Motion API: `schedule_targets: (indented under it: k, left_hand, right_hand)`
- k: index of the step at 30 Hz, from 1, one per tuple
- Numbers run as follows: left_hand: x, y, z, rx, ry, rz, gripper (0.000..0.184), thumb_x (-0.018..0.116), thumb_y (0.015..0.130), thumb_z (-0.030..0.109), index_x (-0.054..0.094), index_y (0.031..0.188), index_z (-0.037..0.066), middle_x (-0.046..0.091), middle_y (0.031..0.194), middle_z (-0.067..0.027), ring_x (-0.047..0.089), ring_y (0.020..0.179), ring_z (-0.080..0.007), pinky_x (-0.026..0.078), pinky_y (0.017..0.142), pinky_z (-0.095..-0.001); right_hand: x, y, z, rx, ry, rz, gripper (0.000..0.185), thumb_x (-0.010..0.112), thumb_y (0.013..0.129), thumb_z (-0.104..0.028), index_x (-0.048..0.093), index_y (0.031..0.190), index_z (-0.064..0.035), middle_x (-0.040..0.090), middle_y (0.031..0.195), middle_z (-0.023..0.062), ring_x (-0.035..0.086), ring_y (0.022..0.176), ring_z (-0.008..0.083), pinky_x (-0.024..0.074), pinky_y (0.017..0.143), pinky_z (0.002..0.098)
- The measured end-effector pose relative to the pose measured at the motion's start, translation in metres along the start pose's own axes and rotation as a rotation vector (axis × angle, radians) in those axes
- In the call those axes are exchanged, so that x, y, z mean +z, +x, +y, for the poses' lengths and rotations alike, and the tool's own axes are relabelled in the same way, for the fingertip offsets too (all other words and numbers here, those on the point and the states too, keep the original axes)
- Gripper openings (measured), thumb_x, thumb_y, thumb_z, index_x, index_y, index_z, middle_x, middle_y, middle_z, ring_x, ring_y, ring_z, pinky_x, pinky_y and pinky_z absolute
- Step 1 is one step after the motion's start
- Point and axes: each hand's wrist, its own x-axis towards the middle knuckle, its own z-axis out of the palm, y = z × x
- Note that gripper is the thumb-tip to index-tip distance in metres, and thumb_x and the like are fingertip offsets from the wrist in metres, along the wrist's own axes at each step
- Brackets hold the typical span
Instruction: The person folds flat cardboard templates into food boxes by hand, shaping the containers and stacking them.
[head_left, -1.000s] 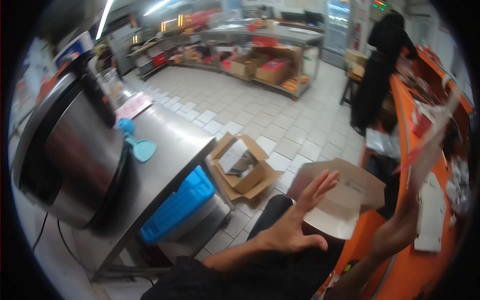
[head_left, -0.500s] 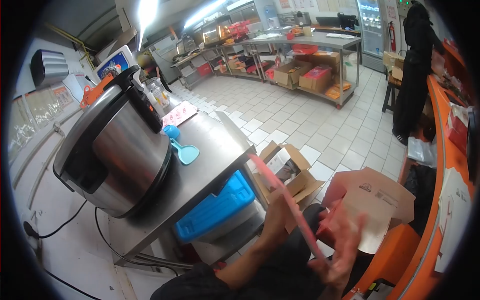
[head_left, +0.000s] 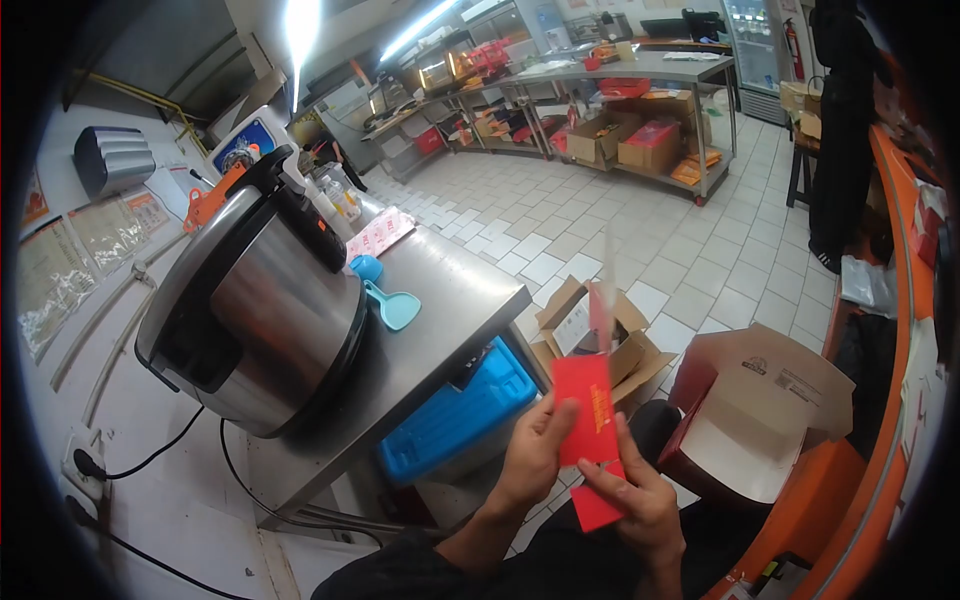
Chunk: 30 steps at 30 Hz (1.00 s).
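In front of my lap I hold a red printed cardboard piece (head_left: 584, 395) with yellowish lettering, its lower part partly split off or folded. My left hand (head_left: 532, 455) grips its left edge, thumb across the front. My right hand (head_left: 645, 505) is closed around its lower right side, fingers over the lower flap. A pale blurred strip rises above the piece; I cannot make out what it is. To the right of my hands stands an open cardboard box (head_left: 735, 455), red outside and whitish inside. Beyond them sits an open brown carton (head_left: 640, 375) with things inside.
A large rice cooker (head_left: 270, 320) stands on the steel table (head_left: 455, 290) at left, beside a light blue scoop (head_left: 398, 308). Below is a blue-lidded bin (head_left: 460, 415). An orange counter (head_left: 905, 250) runs along the right, where a person in black (head_left: 840, 150) stands.
The red piece has turned from edge-on to show its printed face. My right hand has gone from spread, blurred fingers to gripping its lower part. The view has shifted slightly.
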Motion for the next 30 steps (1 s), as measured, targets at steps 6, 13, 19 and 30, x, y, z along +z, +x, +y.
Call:
schedule_targets:
  k: [6,13,19,30]
  left_hand:
    - [0.007,0.002,-0.025,0.031,-0.266,0.13,0.037,0.052,0.103,0.032,0.063,0.112,-0.002,0.068,0.105,-0.0077,0.064,0.089,-0.0097,0.053,0.078,-0.0247]
    - [0.02,-0.015,-0.046,-0.023,0.007,0.178,0.038,0.049,0.104,0.034,0.064,0.106,-0.001,0.069,0.096,-0.0058,0.064,0.082,-0.009,0.053,0.072,-0.0247]
    - [0.028,-0.026,-0.037,-0.159,-0.312,-0.042,0.045,0.043,0.105,0.037,0.058,0.117,-0.003,0.066,0.113,-0.0095,0.063,0.102,-0.0136,0.051,0.088,-0.028]
    - [-0.043,-0.044,-0.03,-0.257,0.3,-0.309,0.044,0.062,0.098,0.019,0.05,0.137,0.001,0.062,0.123,-0.0081,0.059,0.109,-0.0119,0.048,0.093,-0.0278]
  right_hand:
    - [0.018,-0.019,0.005,0.023,0.307,0.19,0.064,0.081,0.078,-0.018,0.056,0.135,-0.0052,0.031,0.149,0.0371,0.047,0.13,0.0483,0.0509,0.096,0.04]
    - [0.02,-0.012,-0.001,0.164,-0.148,0.398,0.061,0.056,0.091,-0.053,0.061,0.129,-0.0063,0.035,0.146,0.0337,0.044,0.132,0.0479,0.044,0.103,0.049]
    - [0.015,-0.02,0.011,-0.022,-0.267,0.336,0.04,0.068,0.089,-0.039,0.072,0.113,-0.0082,0.042,0.144,0.0285,0.049,0.127,0.046,0.0438,0.102,0.0523]
    - [0.032,-0.023,-0.001,0.165,0.202,0.429,0.053,0.048,0.095,-0.023,0.047,0.144,-0.005,0.028,0.152,0.0329,0.039,0.136,0.0452,0.0359,0.109,0.0486]
